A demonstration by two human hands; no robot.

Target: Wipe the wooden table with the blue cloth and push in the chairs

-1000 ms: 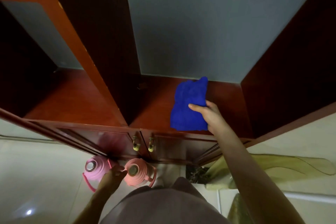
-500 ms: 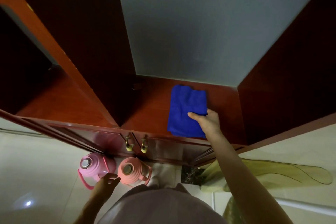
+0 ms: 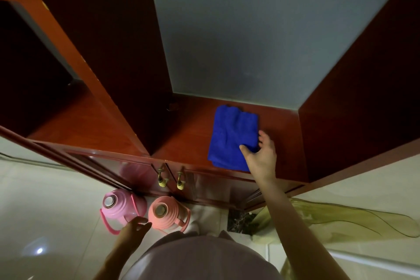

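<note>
Reddish cabinet shelf (image 3: 188, 136) bore the folded blue cloth (image 3: 229, 134). Right hand (image 3: 261, 157), fingers spread wide, touched its near corner, gripping nothing. Probably fetching or stowing it; next, a firm pinch or clean withdrawal.

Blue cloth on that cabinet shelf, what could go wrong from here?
1. The blue cloth lies at the front edge of the shelf with the right hand open over its corner; a careless brush could drag it to the floor.
2. Two pink flasks stand near the left hand; a step forward might topple them.
</note>
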